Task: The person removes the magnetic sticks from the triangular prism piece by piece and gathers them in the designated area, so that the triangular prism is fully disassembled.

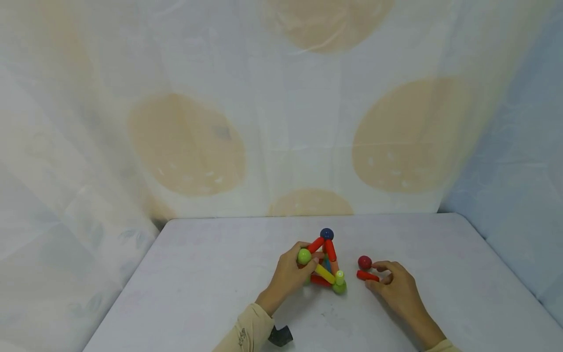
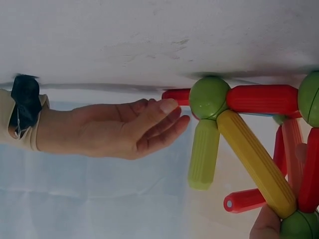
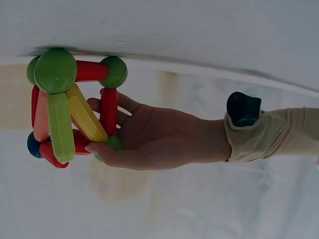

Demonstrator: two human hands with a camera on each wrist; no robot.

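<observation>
Tabletop (image 1: 211, 274), lower half of the frame, pale and bare around the work. At lower centre stands the frame (image 1: 324, 264) of rods and balls, a small pyramid topped by a blue ball (image 1: 326, 234). My left hand (image 1: 288, 276) cups its left side, fingers curled about the green ball (image 1: 304, 256) and the rods there. To its right, my right hand (image 1: 396, 288) pinches a loose red rod (image 1: 367, 276) lying flat, with a red ball (image 1: 364, 262) touching or just beside its far end. Risks, as I judge them: the joints look light, so a squeeze or nudge from my left hand could collapse the frame; lifting the rod may send the ball rolling.
</observation>
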